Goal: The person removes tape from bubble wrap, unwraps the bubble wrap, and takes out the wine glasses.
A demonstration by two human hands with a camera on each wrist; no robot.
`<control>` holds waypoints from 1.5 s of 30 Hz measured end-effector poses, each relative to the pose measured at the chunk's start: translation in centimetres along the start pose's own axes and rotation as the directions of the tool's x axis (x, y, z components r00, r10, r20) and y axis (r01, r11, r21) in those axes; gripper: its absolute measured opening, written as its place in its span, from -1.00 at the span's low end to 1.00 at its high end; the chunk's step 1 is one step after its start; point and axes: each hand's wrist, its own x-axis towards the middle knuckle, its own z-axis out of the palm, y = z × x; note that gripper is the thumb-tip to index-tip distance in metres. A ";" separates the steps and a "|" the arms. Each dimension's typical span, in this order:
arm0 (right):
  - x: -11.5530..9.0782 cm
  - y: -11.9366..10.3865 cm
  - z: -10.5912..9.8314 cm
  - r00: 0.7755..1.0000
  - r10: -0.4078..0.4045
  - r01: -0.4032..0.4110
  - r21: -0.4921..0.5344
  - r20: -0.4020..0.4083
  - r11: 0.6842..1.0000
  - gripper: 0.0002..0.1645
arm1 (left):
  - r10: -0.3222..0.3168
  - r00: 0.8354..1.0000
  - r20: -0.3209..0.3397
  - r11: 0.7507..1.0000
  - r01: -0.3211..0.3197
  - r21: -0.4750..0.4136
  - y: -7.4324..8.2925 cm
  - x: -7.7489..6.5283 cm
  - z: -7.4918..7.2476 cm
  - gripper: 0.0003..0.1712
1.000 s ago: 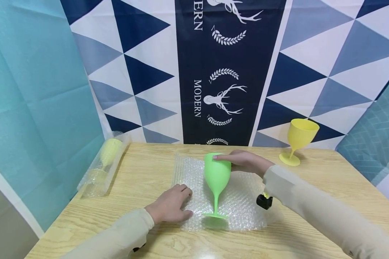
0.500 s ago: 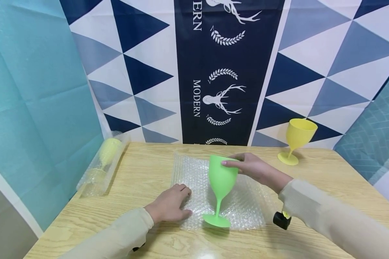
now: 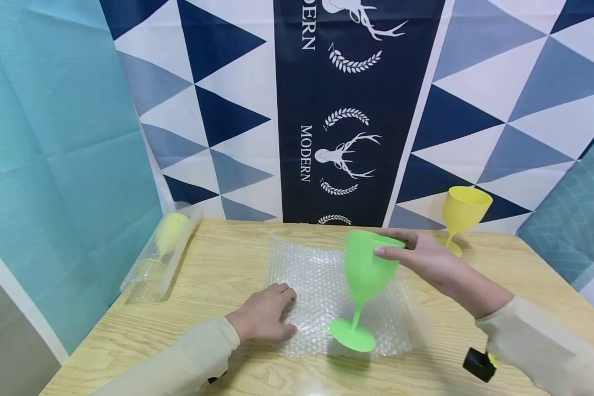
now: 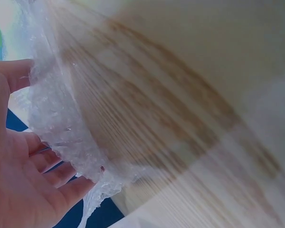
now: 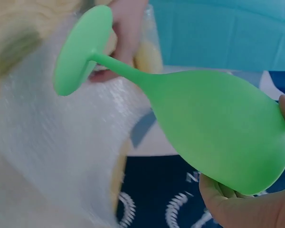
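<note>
Goblet (image 3: 368,268), smooth, green, tilted, in the pinch of the right hand (image 3: 433,263), relaxed left hand (image 3: 263,313) on bumpy bubble wrap (image 3: 317,283)

From my end, the green cup (image 3: 369,268) looks smooth, matt plastic; the bubble wrap (image 3: 317,280), glossy and bumpy; the table (image 3: 227,256), wood-grained.

There's room between wrapped goblet (image 3: 170,234) and bubble wrap (image 3: 312,275) — yellow goblet (image 3: 465,210) blocks right rear.

Plain green goblet (image 3: 363,286), tilted, base lower, raised above bubble wrap (image 3: 315,289); wrap clear, spread out
</note>
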 end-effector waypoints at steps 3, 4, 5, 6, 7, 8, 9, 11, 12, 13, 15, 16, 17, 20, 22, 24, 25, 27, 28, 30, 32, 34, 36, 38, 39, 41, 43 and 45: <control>-0.6 -0.1 -1.7 1.000 -0.027 0.027 -0.022 -0.011 0.999 -0.20 | -0.004 1.000 -0.001 1.000 0.004 0.014 0.2 -0.1 -0.1 -0.36; -0.7 -0.2 -2.3 0.999 -0.034 0.033 -0.027 -0.016 0.999 -0.20 | -0.005 1.000 -0.002 1.000 0.005 0.020 0.2 -0.1 -0.1 -0.36; -0.7 -0.2 -2.8 0.999 -0.044 0.043 -0.034 -0.021 0.998 -0.20 | -0.006 1.000 -0.002 1.000 0.006 0.026 0.2 -0.1 -0.1 -0.36; -0.8 -0.2 -3.3 0.998 -0.052 0.051 -0.047 -0.028 0.998 -0.21 | -0.007 1.000 -0.004 0.999 0.007 0.032 0.2 -0.1 -0.1 -0.35; -0.9 -0.3 -3.8 0.998 -0.062 0.060 -0.055 -0.031 0.997 -0.21 | -0.008 1.000 -0.005 0.999 0.008 0.036 0.2 -0.1 -0.1 -0.35; -1.0 -0.4 -4.2 0.997 -0.069 0.066 -0.072 -0.037 0.995 -0.21 | -0.008 1.000 -0.006 0.999 0.008 0.041 0.2 -0.2 -0.1 -0.36; -1.1 -0.4 -4.6 0.996 -0.071 0.065 -0.098 -0.051 0.993 -0.22 | -0.007 1.000 -0.008 0.999 0.007 0.044 0.2 -0.2 0.0 -0.36; -1.3 -0.6 -5.2 0.994 -0.075 0.064 -0.140 -0.076 0.988 -0.23 | -0.005 1.000 -0.013 0.999 0.005 0.047 0.2 -0.2 0.0 -0.37; -1.4 -0.7 -5.5 0.993 -0.074 0.059 -0.160 -0.090 0.985 -0.23 | -0.004 1.000 -0.016 0.999 0.005 0.050 0.2 -0.2 0.0 -0.37; -1.4 -0.8 -5.8 0.992 -0.069 0.049 -0.179 -0.106 0.983 -0.21 | -0.003 1.000 -0.017 0.999 0.004 0.052 0.2 -0.2 0.0 -0.38; -1.5 -1.0 -6.2 0.988 -0.057 0.024 -0.220 -0.145 0.975 -0.14 | -0.001 1.000 -0.020 0.998 0.002 0.055 0.1 -0.2 0.0 -0.39; -1.5 -1.1 -6.5 0.984 -0.063 0.022 -0.235 -0.166 0.972 -0.10 | 0.000 1.000 -0.022 0.998 0.001 0.057 0.1 -0.2 0.0 -0.40; -1.5 -1.2 -6.7 0.980 -0.067 0.019 -0.248 -0.187 0.969 -0.06 | 0.001 1.000 -0.024 0.998 0.000 0.060 0.1 -0.1 0.0 -0.40; -1.3 -1.3 -7.4 0.962 -0.096 0.015 -0.300 -0.256 0.954 0.03 | 0.003 1.000 -0.027 0.998 -0.001 0.057 0.0 -0.1 0.0 -0.41; -1.0 -1.3 -7.9 0.947 -0.117 0.014 -0.326 -0.299 0.945 0.06 | 0.003 1.000 -0.028 0.998 -0.001 0.058 0.0 0.0 0.0 -0.41; -0.6 -1.1 -8.4 0.933 -0.121 -0.002 -0.341 -0.338 0.940 0.09 | 0.003 1.000 -0.028 0.998 -0.001 0.059 0.0 0.0 -0.1 -0.41; -0.3 -1.0 -8.6 0.925 -0.128 -0.005 -0.348 -0.359 0.938 0.10 | 0.002 1.000 -0.028 0.998 0.000 0.061 0.0 0.0 -0.1 -0.41; 0.4 -0.4 -9.0 0.902 -0.143 -0.016 -0.362 -0.408 0.932 0.12 | 0.000 1.000 -0.029 0.998 0.002 0.065 0.0 0.0 -0.1 -0.41; 0.8 -0.1 -9.1 0.889 -0.152 -0.018 -0.365 -0.432 0.931 0.13 | 0.000 1.000 -0.030 0.998 0.002 0.069 0.0 0.0 -0.1 -0.41; 1.7 0.9 -9.2 0.861 -0.171 -0.021 -0.369 -0.480 0.929 0.15 | -0.002 1.000 -0.031 0.997 0.004 0.073 -0.1 0.0 -0.1 -0.40; 2.9 1.9 -9.3 0.833 -0.187 -0.018 -0.363 -0.521 0.932 0.17 | -0.005 1.000 -0.031 0.997 0.007 0.076 -0.1 0.0 -0.2 -0.41; 4.0 2.9 -9.2 0.810 -0.185 -0.019 -0.341 -0.556 0.940 0.20 | -0.008 1.000 -0.028 0.997 0.010 0.075 -0.1 0.0 -0.2 -0.41; 5.1 3.9 -9.1 0.795 -0.171 -0.023 -0.309 -0.583 0.951 0.23 | -0.008 1.000 -0.024 0.997 0.009 0.071 0.0 0.0 -0.2 -0.41; 6.1 4.8 -9.0 0.785 -0.146 -0.034 -0.277 -0.603 0.960 0.26 | -0.005 1.000 -0.018 0.998 0.006 0.064 0.1 0.0 -0.1 -0.41; 6.5 5.3 -8.9 0.781 -0.135 -0.037 -0.261 -0.610 0.965 0.26 | -0.004 1.000 -0.015 0.998 0.005 0.060 0.2 -0.1 -0.1 -0.41; 7.3 6.2 -8.6 0.777 -0.111 -0.049 -0.235 -0.620 0.971 0.27 | -0.003 1.000 -0.009 0.999 0.004 0.054 0.3 -0.1 0.0 -0.40; 8.0 7.0 -8.3 0.771 -0.095 -0.062 -0.222 -0.630 0.973 0.27 | -0.005 1.000 -0.004 0.999 0.005 0.051 0.4 -0.1 0.1 -0.39; 8.6 7.7 -8.0 0.766 -0.084 -0.068 -0.211 -0.638 0.975 0.26 | -0.006 1.000 -0.003 0.999 0.006 0.051 0.4 -0.1 0.1 -0.38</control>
